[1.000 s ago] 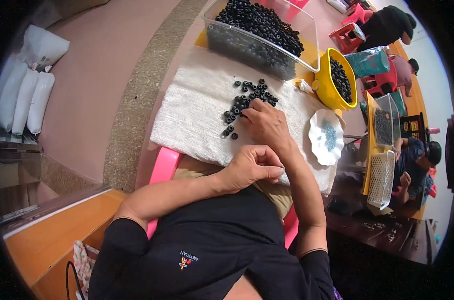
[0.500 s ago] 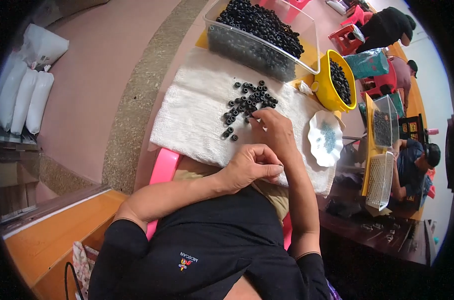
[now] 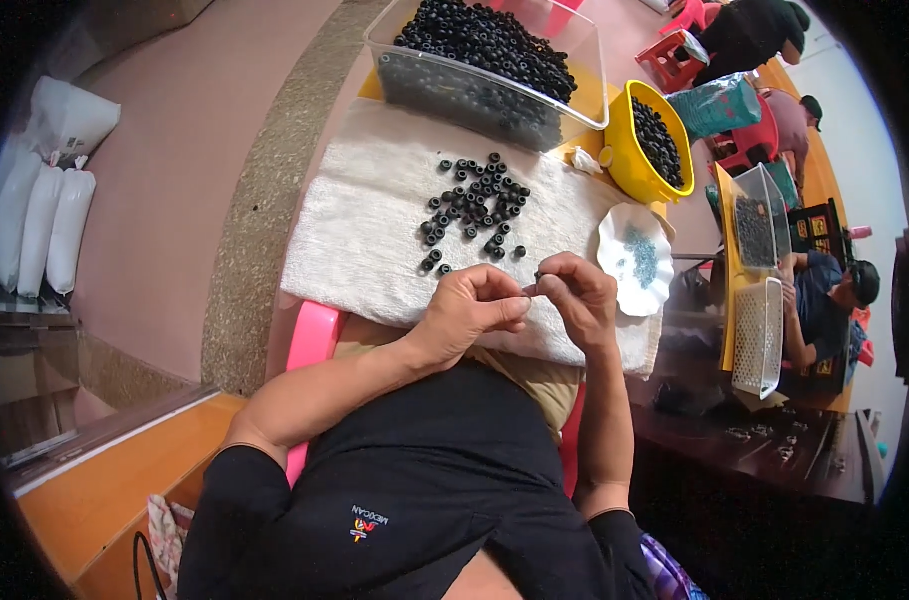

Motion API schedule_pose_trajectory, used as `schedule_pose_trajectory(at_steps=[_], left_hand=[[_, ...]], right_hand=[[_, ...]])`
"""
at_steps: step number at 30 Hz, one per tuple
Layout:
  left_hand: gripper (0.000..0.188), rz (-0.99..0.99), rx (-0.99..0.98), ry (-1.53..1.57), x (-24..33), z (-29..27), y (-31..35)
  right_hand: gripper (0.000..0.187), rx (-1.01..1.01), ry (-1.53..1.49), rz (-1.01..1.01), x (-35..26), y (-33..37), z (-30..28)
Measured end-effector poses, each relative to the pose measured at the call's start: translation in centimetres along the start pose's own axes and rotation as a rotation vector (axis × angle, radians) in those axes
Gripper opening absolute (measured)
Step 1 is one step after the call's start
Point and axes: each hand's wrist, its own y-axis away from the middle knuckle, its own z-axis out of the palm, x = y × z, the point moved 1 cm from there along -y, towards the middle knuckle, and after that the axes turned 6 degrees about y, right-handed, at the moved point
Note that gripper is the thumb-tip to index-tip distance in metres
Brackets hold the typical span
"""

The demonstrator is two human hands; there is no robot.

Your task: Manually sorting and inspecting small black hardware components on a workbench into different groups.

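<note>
Over the front part of the white towel point(image 3: 359, 195), my two hands meet with their fingertips close together. My left hand point(image 3: 472, 315) is closed in a pinch; what it holds, if anything, is too small to make out. Between the thumb and fingers of my right hand point(image 3: 580, 298) is a black ring-shaped piece point(image 3: 538, 276), mostly covered by the fingertips. Just beyond my hands lies a loose pile of similar black ring-shaped pieces point(image 3: 471, 205). A white wavy-rimmed dish point(image 3: 614, 232) of tiny pale blue-grey bits stands beside my right hand.
A clear plastic bin point(image 3: 454, 112) full of black pieces stands at the far edge. Right of it is a yellow basin point(image 3: 624, 150) with more. White sacks point(image 3: 72, 230) lie at far left. Other people work at the right, by a white perforated basket point(image 3: 757, 345).
My right hand has drawn back from the pile with a black piece and come up to my left hand. The view has shifted slightly.
</note>
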Motion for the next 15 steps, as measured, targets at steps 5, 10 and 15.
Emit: schedule_pose_trajectory(at_steps=[5,10,15], left_hand=[[0.016,0.004,-0.035,-0.032,-0.1,0.0,-0.1],[0.018,-0.015,-0.049,-0.075,-0.1,0.0,0.1],[0.018,-0.008,-0.043,-0.141,-0.2,0.0,0.2]], right_hand=[[0.005,-0.078,0.087,-0.019,-0.7,0.7,0.3],[0.003,-0.074,0.126,-0.092,-1.1,0.9,0.6],[0.007,-0.003,0.13,-0.105,-0.6,1.3,0.5]])
